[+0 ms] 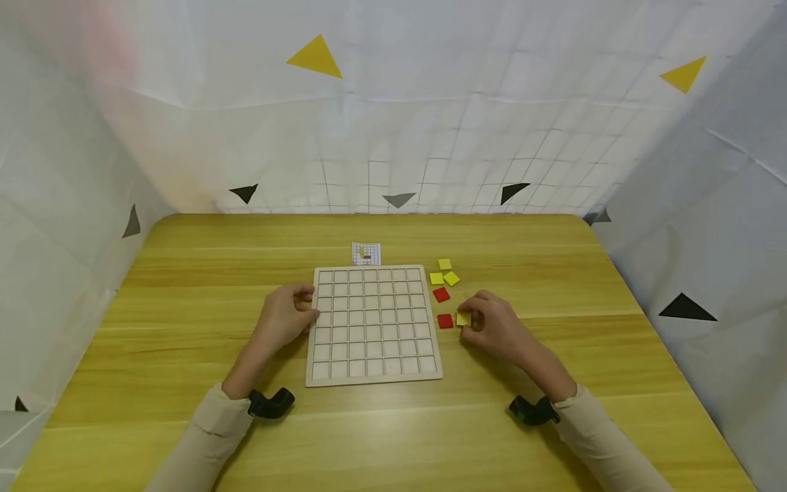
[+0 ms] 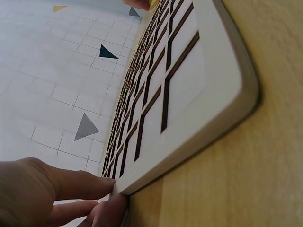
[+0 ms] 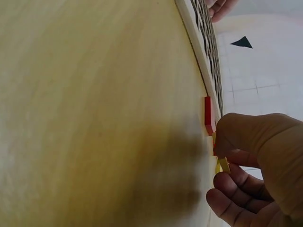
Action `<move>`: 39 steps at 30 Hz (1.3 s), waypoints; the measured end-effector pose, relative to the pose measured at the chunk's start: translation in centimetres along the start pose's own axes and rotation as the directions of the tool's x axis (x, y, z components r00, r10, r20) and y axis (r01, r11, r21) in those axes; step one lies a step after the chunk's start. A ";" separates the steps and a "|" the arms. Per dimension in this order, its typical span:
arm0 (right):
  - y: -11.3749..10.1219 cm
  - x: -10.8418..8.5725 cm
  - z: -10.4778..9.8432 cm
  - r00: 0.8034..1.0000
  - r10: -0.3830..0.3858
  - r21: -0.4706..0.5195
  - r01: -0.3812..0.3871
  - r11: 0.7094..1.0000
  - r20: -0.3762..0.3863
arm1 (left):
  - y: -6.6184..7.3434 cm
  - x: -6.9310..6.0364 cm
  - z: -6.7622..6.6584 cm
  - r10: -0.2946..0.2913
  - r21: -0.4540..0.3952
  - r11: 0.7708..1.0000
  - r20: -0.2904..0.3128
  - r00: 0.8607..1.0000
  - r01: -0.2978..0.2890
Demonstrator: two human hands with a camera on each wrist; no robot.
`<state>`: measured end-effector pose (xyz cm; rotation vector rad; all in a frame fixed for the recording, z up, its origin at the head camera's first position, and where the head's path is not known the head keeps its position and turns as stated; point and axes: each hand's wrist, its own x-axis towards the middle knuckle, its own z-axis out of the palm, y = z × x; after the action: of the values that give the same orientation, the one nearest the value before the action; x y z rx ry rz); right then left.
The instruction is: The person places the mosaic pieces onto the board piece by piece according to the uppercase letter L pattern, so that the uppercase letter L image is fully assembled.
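Currently pinching a small yellow square tile [image 1: 463,319] between thumb and fingertips of the right hand [image 1: 494,328], just right of the pale square wooden grid board [image 1: 372,318]. Closed only as far as the tile allows; hard to tell, with fingers crowding the view, whether raised clear of the yellowish wood-grain desk [image 1: 381,444] or touching it. Gripping the board's left edge with the left hand [image 1: 284,318], thumb and fingers brought together at the rim.

Could lose so small a tile by squeezing off-centre or tipping it. Could also knock the nearer red square tile [image 1: 445,321], lying between yellow tile and board, by sweeping left too low, perhaps shoving it against the rim. Might likewise scatter the farther red square tile [image 1: 441,294] and the three loose yellow square tiles [image 1: 451,278] beyond by brushing past with the knuckles. If lowered onto the board at a slant, could catch on a raised divider and sit crooked. Might skew the whole board, too, by tugging or pressing unevenly at its left edge.
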<state>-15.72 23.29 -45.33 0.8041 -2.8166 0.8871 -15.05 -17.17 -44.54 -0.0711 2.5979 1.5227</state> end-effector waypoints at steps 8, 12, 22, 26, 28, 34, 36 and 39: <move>-0.5 0.2 -0.4 1.000 0.011 -0.007 -0.011 1.000 -0.004 | -0.1 0.1 0.0 0.004 0.008 1.000 -0.003 1.000 -0.004; -0.7 0.4 -0.5 1.000 -0.001 -0.001 0.001 1.000 -0.015 | -0.1 0.1 0.0 0.006 0.014 1.000 -0.008 1.000 -0.006; -1.9 1.1 -0.6 0.997 -0.063 0.023 0.064 0.998 -0.036 | -0.2 0.1 0.1 0.011 0.015 1.000 -0.005 1.000 -0.011; -2.6 1.4 -0.6 0.995 -0.090 0.027 0.091 0.995 -0.043 | -0.2 0.0 0.1 0.013 0.012 1.000 -0.008 1.000 -0.013; -2.8 1.6 -0.5 0.993 -0.106 0.029 0.108 0.994 -0.047 | -0.2 0.0 0.1 0.014 0.012 1.000 -0.012 1.000 -0.014; -3.6 2.2 0.0 0.990 -0.133 0.046 0.135 0.990 -0.049 | -0.2 0.0 0.1 0.012 0.014 1.000 -0.013 1.000 -0.012; -3.9 2.5 0.1 0.990 -0.135 0.052 0.138 0.989 -0.045 | -0.2 0.0 0.1 0.008 0.010 1.000 -0.011 1.000 -0.008; -4.4 2.8 0.3 0.989 -0.140 0.050 0.142 0.989 -0.039 | -0.2 0.1 0.1 0.005 0.007 1.000 -0.011 1.000 -0.005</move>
<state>-15.83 18.74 -42.69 0.9716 -2.6772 0.9473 -15.10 -17.22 -44.77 -0.0718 2.6140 1.5187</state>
